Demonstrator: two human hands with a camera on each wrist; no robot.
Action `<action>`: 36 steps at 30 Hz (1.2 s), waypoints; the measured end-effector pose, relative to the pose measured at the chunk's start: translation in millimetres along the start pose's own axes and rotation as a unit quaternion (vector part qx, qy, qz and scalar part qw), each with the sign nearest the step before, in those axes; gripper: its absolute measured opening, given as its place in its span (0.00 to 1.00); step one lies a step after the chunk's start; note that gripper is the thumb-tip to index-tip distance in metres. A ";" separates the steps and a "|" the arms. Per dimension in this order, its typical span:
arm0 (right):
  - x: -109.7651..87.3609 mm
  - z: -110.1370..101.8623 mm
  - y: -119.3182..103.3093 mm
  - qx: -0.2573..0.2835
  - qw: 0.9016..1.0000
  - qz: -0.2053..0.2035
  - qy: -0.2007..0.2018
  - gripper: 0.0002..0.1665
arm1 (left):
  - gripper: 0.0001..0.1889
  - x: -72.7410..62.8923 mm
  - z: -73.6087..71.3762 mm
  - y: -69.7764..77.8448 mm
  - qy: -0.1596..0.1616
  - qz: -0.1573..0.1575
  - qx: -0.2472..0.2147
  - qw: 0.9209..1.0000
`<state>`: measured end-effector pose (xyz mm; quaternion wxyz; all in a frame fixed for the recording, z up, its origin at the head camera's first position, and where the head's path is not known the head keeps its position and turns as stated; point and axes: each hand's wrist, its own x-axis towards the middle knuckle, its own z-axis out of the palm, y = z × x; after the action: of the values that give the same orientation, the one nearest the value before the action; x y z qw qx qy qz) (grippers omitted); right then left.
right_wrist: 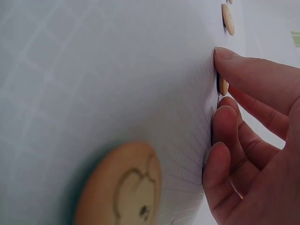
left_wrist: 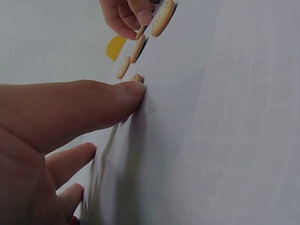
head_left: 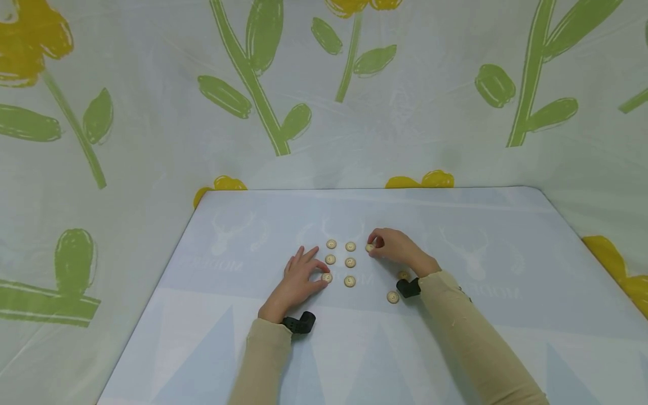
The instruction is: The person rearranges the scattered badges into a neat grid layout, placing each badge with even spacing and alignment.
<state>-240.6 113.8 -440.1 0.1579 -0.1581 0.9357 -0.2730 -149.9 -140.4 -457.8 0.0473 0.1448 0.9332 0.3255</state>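
Note:
Small round wooden discs lie on the table; a line drawing shows on the near one (right_wrist: pixel 133 192) in the right wrist view. My left hand (head_left: pixel 297 279) has thumb and index finger at either edge of one disc (head_left: pixel 327 278), pinching it against the tabletop, other fingers spread. At the top right of the group, my right hand (head_left: pixel 400 247) pinches another disc (head_left: pixel 370 247) between thumb and index finger, its remaining fingers bent. Between the hands are two columns of discs, including the upper-left disc (head_left: pixel 331 244) and the lower disc (head_left: pixel 350 281). The left thumb partly hides its disc in the left wrist view.
Two discs sit apart by the right wrist: the nearer disc (head_left: pixel 392 297) and another disc (head_left: pixel 403 275) partly behind the black wrist camera (head_left: pixel 409 288). The pale patterned table (head_left: pixel 202 349) ends before a flower-printed cloth (head_left: pixel 405 135).

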 end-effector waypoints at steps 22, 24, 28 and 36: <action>-7.4 -9.0 14.0 0.013 1.000 0.006 0.022 0.17 | 0.08 0.6 -1.9 1.4 0.004 0.008 -0.001 1.000; -10.3 -10.9 14.8 0.017 1.000 0.009 0.024 0.16 | 0.08 0.4 -2.1 1.5 0.004 0.008 -0.001 1.000; -17.8 -14.8 15.8 0.016 0.999 0.001 0.036 0.14 | 0.08 0.5 -1.6 0.9 0.002 0.007 0.002 1.000; -35.8 -18.0 16.7 0.013 0.999 -0.016 0.042 0.14 | 0.08 0.1 -1.1 1.4 0.002 0.005 0.000 1.000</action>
<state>-218.8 149.1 -427.5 0.1164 -0.1591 0.9353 -0.2940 -149.9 -140.0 -456.1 0.0439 0.1487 0.9324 0.3264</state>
